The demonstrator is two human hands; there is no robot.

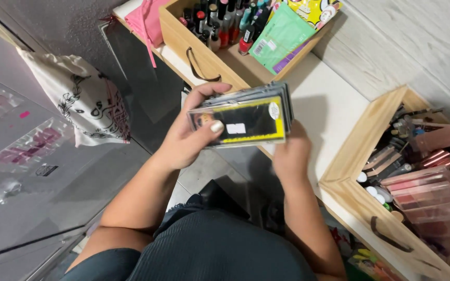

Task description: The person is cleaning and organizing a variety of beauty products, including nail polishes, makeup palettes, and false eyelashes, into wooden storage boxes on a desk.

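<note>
Both my hands hold a stack of flat clear packets point(248, 117) with black and yellow card inserts, in the middle of the view. My left hand point(188, 138) grips the stack's left end, thumb pressed on the top packet. My right hand point(290, 156) supports the stack from underneath at its right end, fingers mostly hidden. The stack hovers over the edge of a white counter point(329, 104).
A wooden crate point(204, 57) with nail-polish bottles and green and yellow sachets sits at the top. Another wooden crate point(350, 171) with cosmetics and clear pink boxes is at the right. A printed cloth bag point(87, 101) hangs at the left, beside a glass display surface point(22, 171).
</note>
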